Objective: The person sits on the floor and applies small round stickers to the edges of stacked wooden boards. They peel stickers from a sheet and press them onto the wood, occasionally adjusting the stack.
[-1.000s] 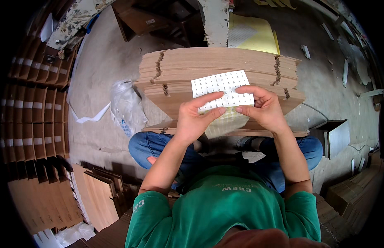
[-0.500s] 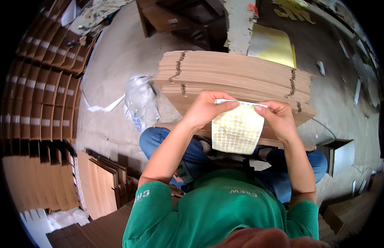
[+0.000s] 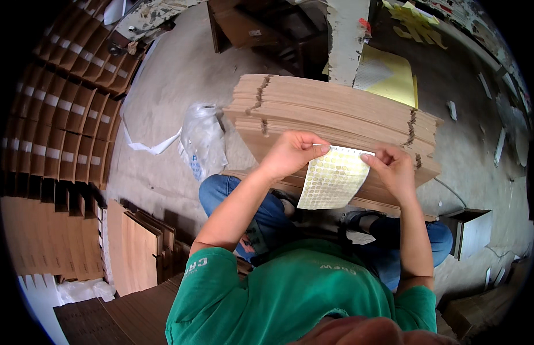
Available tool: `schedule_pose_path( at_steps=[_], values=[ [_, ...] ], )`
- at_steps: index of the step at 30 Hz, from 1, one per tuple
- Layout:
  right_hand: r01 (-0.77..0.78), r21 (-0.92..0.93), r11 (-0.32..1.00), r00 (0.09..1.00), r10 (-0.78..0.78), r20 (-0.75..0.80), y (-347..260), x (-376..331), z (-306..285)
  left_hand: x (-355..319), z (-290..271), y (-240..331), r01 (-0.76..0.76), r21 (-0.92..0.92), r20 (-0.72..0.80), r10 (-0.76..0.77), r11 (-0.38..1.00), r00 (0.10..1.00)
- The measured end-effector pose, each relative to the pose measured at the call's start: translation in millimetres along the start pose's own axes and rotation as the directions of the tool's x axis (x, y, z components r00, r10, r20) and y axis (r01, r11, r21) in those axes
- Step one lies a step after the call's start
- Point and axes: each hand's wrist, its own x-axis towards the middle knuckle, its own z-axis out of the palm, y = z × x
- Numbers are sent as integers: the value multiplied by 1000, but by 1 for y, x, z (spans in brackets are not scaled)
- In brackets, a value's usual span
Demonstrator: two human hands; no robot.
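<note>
Between my two hands hangs a sticker sheet [image 3: 334, 179], white with rows of small round yellowish stickers. My left hand [image 3: 292, 154] pinches its upper left corner between thumb and fingers. At the upper right corner, my right hand [image 3: 393, 169] grips the edge with the thumb on top; its fingertips are partly hidden behind. The sheet slants down toward my lap. Just beyond it lies a tall stack of flat brown cardboard [image 3: 336, 103], with dark notches running down its side.
A crumpled clear plastic bag [image 3: 203, 141] sits on the floor left of the stack. Divided cardboard boxes [image 3: 66, 106] stand along the left. An open-topped box [image 3: 471, 230] is by my right knee. Behind the stack are a worn post [image 3: 344, 43] and a yellow sheet [image 3: 390, 77].
The sticker sheet has tilted, its lower edge swinging left. My right hand has shifted slightly right and down, and the view has moved a little.
</note>
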Motion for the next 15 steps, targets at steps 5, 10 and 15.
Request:
schedule_pose_path(
  at_steps=[5,10,15],
  values=[
    [712,-270,648,669,-743,-19,-44,-2,26,-1,18,-5,-75,82,-34,78,994,996],
    [732,-355,581,651,-751,114,-51,4,41,0,18,-10,-79,156,13,78,985,997],
    [734,-508,451,578,-807,119,-52,-2,54,4,5,-18,85,-52,23,-84,995,996]
  ],
)
